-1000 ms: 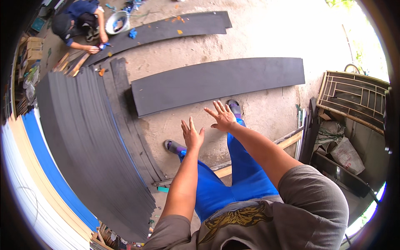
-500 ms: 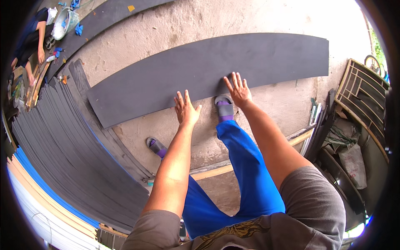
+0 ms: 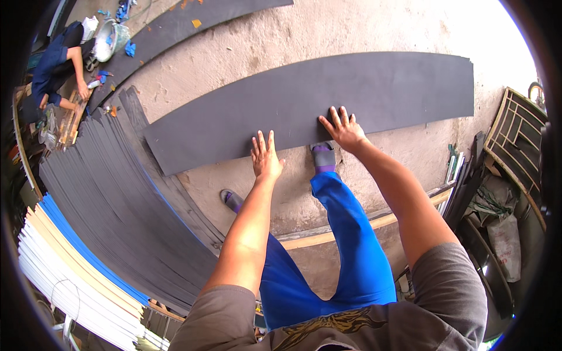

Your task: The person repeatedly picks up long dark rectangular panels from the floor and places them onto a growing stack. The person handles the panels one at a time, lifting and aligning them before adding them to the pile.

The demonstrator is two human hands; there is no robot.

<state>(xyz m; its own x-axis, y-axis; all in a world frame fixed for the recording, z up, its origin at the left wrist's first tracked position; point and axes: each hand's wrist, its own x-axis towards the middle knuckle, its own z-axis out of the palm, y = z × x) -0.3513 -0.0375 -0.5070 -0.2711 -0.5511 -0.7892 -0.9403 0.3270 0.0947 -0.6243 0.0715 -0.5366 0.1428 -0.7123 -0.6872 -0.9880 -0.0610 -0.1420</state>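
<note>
A long dark grey sheet [image 3: 386, 88] lies across the concrete floor in front of my feet. My left hand [image 3: 266, 158] reaches over its near edge with the fingers stretched out and pointing away from me. Farther right, my right hand [image 3: 344, 131] has its fingers spread over the same edge. Both palms face down and hold nothing; whether they press on the sheet or hover just above it I cannot tell. My right foot, in a grey sandal [image 3: 322, 155], stands close to the sheet's near edge, between the hands.
To the left is a large stack of grey sheets [image 3: 123, 205], with blue, tan and white sheets beside it. A co-worker [image 3: 58, 67] bends over wooden strips at the upper left, near a bucket [image 3: 111, 41]. A metal grille [image 3: 515, 131] and sacks [image 3: 503, 240] stand at the right.
The whole view has shifted, so the surroundings sit farther right in it. My right hand's fingers have drawn closer together, and both hands remain at the sheet's near edge.
</note>
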